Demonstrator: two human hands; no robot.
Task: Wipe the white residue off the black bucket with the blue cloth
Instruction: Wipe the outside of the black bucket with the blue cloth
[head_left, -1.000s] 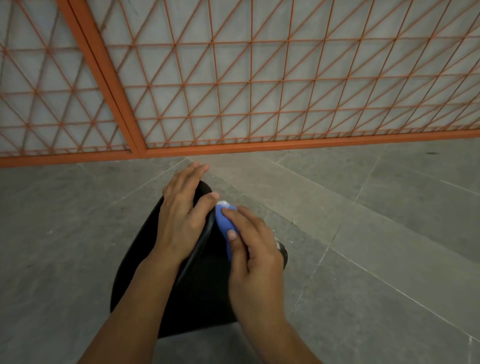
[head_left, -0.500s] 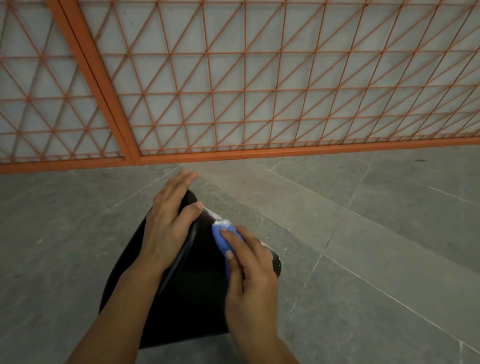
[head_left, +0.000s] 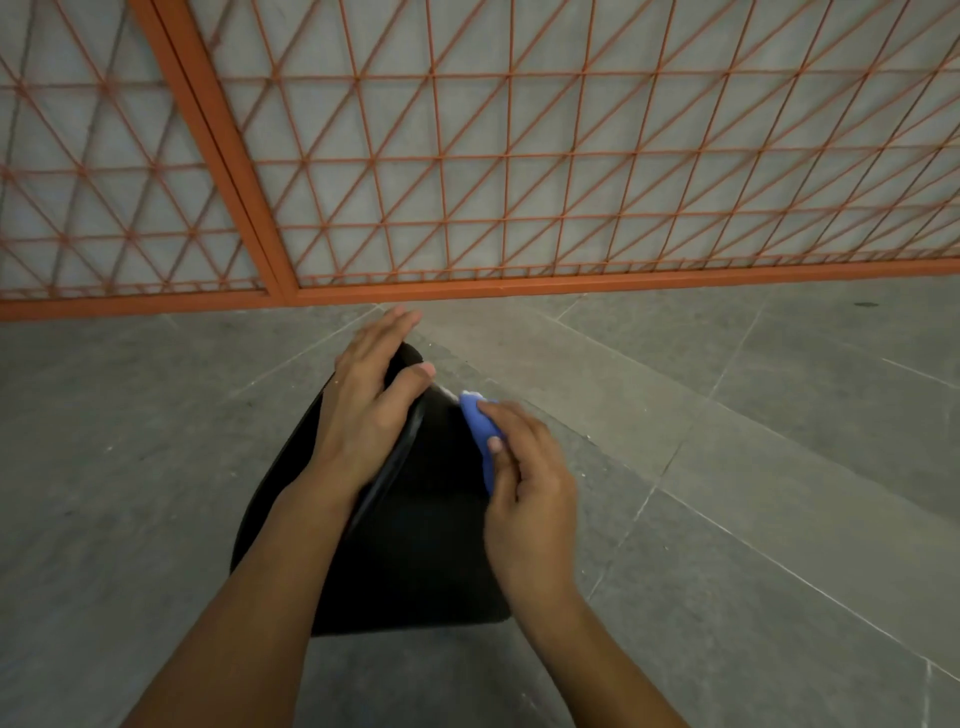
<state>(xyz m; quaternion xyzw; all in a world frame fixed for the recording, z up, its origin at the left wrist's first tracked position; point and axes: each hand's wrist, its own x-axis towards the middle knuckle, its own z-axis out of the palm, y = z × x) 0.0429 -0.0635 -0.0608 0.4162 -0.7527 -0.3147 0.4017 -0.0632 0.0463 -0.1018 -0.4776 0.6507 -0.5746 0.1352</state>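
The black bucket (head_left: 415, 530) lies on its side on the grey floor, its rim pointing away from me. My left hand (head_left: 369, 400) rests flat on the upper rim with straight fingers, the thumb hooked over the edge. My right hand (head_left: 524, 483) pinches the folded blue cloth (head_left: 480, 421) and presses it against the bucket's right edge near the rim. A thin streak of white residue (head_left: 448, 393) shows just above the cloth's tip, which carries a white smear.
An orange metal lattice fence (head_left: 519, 171) runs across the far side, its base rail (head_left: 571, 285) on the floor just beyond the bucket. Grey stone floor tiles (head_left: 753, 441) extend to the right and left.
My right hand has slid the cloth a short way along the bucket's right edge. My left hand keeps its place on the rim. The view has shifted slightly.
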